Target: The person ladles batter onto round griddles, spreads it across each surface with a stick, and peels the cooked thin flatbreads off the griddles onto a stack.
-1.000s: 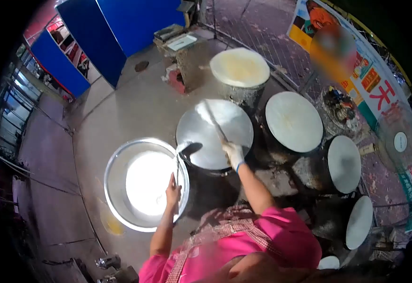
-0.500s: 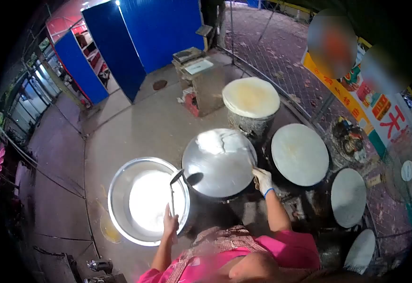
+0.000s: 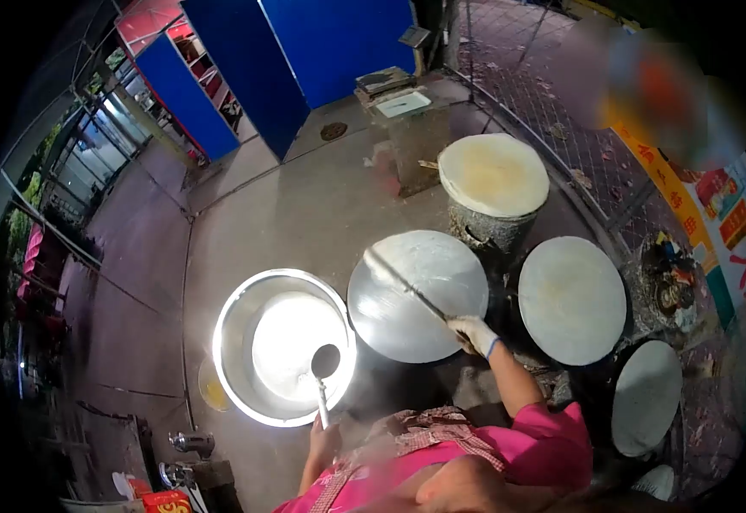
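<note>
My left hand is closed around the light handle of a ladle, whose dark round bowl hangs over the near right side of a big metal basin. White batter lies in the basin. My right hand, in a white glove, grips a batter spreader. Its stick reaches across a round metal griddle, and the pale blade end is at the griddle's upper left. A thin whitish layer covers part of the far half of the griddle.
A flatbread-covered griddle stands on a drum stove farther back. More round griddles curve along my right. A brick stand is behind, near blue panels. A wire fence runs at the right.
My right hand's spreader has swung left across the griddle, and the white batter patch is now smeared thinner. The ladle has moved from the basin's rim to over the basin.
</note>
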Tool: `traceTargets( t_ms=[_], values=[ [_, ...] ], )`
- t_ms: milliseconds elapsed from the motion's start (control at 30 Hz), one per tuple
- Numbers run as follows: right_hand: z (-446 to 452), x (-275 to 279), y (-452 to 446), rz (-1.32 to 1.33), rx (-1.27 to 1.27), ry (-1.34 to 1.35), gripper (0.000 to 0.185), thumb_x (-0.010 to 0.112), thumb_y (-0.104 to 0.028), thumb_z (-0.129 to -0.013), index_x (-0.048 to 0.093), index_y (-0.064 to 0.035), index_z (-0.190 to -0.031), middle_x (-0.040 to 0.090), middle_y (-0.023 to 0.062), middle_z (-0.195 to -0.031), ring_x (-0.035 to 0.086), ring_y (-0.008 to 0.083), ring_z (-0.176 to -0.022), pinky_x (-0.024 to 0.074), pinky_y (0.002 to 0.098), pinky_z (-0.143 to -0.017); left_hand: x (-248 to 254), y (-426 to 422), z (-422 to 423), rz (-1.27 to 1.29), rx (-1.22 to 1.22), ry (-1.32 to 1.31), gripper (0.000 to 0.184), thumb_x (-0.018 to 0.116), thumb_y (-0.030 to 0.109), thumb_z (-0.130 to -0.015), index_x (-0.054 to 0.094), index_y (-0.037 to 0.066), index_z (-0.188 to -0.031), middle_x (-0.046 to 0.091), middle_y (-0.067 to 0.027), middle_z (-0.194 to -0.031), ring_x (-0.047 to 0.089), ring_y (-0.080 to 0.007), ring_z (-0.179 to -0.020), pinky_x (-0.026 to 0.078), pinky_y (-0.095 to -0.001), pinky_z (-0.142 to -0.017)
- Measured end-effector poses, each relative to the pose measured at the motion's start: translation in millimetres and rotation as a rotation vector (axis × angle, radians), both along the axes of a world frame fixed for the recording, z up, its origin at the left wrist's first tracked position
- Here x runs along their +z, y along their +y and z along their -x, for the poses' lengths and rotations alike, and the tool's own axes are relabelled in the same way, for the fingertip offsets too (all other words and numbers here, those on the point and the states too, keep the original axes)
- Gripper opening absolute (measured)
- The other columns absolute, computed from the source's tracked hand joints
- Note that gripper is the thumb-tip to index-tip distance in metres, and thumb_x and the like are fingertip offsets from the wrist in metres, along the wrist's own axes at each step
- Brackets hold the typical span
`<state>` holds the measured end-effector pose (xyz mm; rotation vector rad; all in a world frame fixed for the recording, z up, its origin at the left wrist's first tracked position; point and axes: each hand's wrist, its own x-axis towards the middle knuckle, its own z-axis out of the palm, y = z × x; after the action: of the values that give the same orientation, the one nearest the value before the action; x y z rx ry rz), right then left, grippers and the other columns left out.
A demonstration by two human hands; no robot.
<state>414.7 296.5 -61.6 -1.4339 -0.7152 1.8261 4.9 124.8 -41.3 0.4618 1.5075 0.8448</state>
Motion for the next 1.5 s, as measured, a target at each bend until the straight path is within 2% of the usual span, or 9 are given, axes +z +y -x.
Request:
traceTargets(
  t_ms=[200, 467, 600, 900, 1033, 1133, 1267, 1333, 1500],
  values=[
    [-56.1, -20.3, 57.0, -0.059, -0.168, -0.095, 0.018, 0.062, -0.024, -0.073, 0.062, -0.0071, -0.076, 0.045, 0.0003, -0.05, 0.039, 0.0108, -0.035, 0.0265, 0.0251, -0.03, -23.7, -38.8, 14.7, -0.085, 0.01, 0.06, 0.051, 0.05, -0.002, -0.078, 0.035, 0.009, -0.125, 0.044, -0.0007, -0.062, 0.043, -0.0093, -0.047, 0.034, -0.023, -0.038],
    [-55.5, -0.1, 30.9, 0.055, 0.294, 0.0, 0.02, 0.063, -0.021, -0.072, 0.056, -0.0054, -0.063, 0.047, 0.0037, -0.05, 0.04, 0.013, -0.035, 0.028, 0.0273, -0.033, -43.3, -57.7, 8.9, -0.069, 0.126, 0.094, 0.047, 0.049, -0.004, -0.078, 0.039, 0.011, -0.122, 0.044, -0.0007, -0.059, 0.042, -0.009, -0.044, 0.03, -0.0222, -0.035],
    [-55.3, -7.2, 100.2, -0.131, 0.028, -0.132, 0.023, 0.064, -0.024, -0.073, 0.057, -0.0052, -0.063, 0.047, 0.0043, -0.051, 0.042, 0.0135, -0.037, 0.0305, 0.0281, -0.034, -46.4, -79.2, 11.6, -0.158, 0.078, 0.221, 0.046, 0.05, -0.004, -0.077, 0.041, 0.01, -0.12, 0.047, -0.0011, -0.066, 0.044, -0.0094, -0.047, 0.032, -0.0216, -0.038],
    [-78.5, -11.4, 60.3, 0.084, 0.545, -0.087, 0.025, 0.062, -0.008, -0.07, 0.064, -0.0002, -0.094, 0.051, 0.0023, -0.056, 0.041, 0.0112, -0.039, 0.0278, 0.0273, -0.034, -35.5, -77.5, -0.9, -0.053, 0.105, 0.269, 0.043, 0.05, -0.003, -0.077, 0.043, 0.01, -0.117, 0.047, 0.0002, -0.066, 0.044, -0.0089, -0.05, 0.033, -0.0211, -0.04],
    [-50.6, -35.1, 144.2, -0.011, 0.235, -0.085, 0.019, 0.064, -0.021, -0.072, 0.064, -0.0069, -0.085, 0.048, -0.0008, -0.053, 0.039, 0.0079, -0.041, 0.028, 0.0241, -0.038, -56.1, -96.9, 16.2, -0.015, 0.076, 0.444, 0.039, 0.055, 0.007, -0.074, 0.047, 0.008, -0.113, 0.052, -0.0005, -0.068, 0.046, -0.0099, -0.052, 0.037, -0.0246, -0.045],
    [-27.0, -59.0, 157.3, -0.099, 0.577, -0.19, 0.02, 0.064, -0.026, -0.071, 0.064, -0.0108, -0.085, 0.041, -0.0037, -0.048, 0.033, 0.0091, -0.036, 0.0246, 0.0262, -0.034, -50.8, -101.7, 15.7, 0.034, -0.072, 0.696, 0.044, 0.057, 0.01, -0.074, 0.045, 0.008, -0.117, 0.054, -0.0052, -0.074, 0.049, -0.0111, -0.057, 0.04, -0.0276, -0.049],
    [-70.0, 23.8, 78.1, 0.105, 0.66, -0.181, 0.014, 0.064, -0.013, -0.07, 0.061, -0.0002, -0.068, 0.048, 0.0026, -0.052, 0.043, 0.0132, -0.041, 0.0318, 0.0296, -0.037, -61.3, -110.7, 16.5, 0.095, 0.25, 0.17, 0.05, 0.049, -0.002, -0.077, 0.034, 0.011, -0.123, 0.05, -0.0068, -0.071, 0.049, -0.0136, -0.057, 0.042, -0.0269, -0.049],
    [-99.8, -37.9, 63.7, -0.142, 0.552, -0.117, 0.013, 0.065, -0.012, -0.069, 0.06, 0.0004, -0.067, 0.047, 0.0056, -0.049, 0.039, 0.0141, -0.035, 0.0281, 0.0304, -0.033, -61.2, -115.4, 12.2, 0.112, 0.307, 0.09, 0.052, 0.048, -0.004, -0.077, 0.032, 0.011, -0.124, 0.049, -0.0065, -0.071, 0.048, -0.0138, -0.056, 0.043, -0.0266, -0.048],
    [-31.4, 19.9, 135.3, -0.088, 0.414, -0.237, 0.029, 0.061, -0.018, -0.071, 0.064, -0.0059, -0.097, 0.048, 0.0018, -0.051, 0.043, 0.0109, -0.042, 0.0313, 0.024, -0.04, -40.6, -115.9, 4.1, 0.148, 0.309, 0.155, 0.049, 0.047, -0.005, -0.077, 0.033, 0.01, -0.122, 0.049, -0.0061, -0.071, 0.048, -0.0132, -0.055, 0.042, -0.0258, -0.048]
  ],
)
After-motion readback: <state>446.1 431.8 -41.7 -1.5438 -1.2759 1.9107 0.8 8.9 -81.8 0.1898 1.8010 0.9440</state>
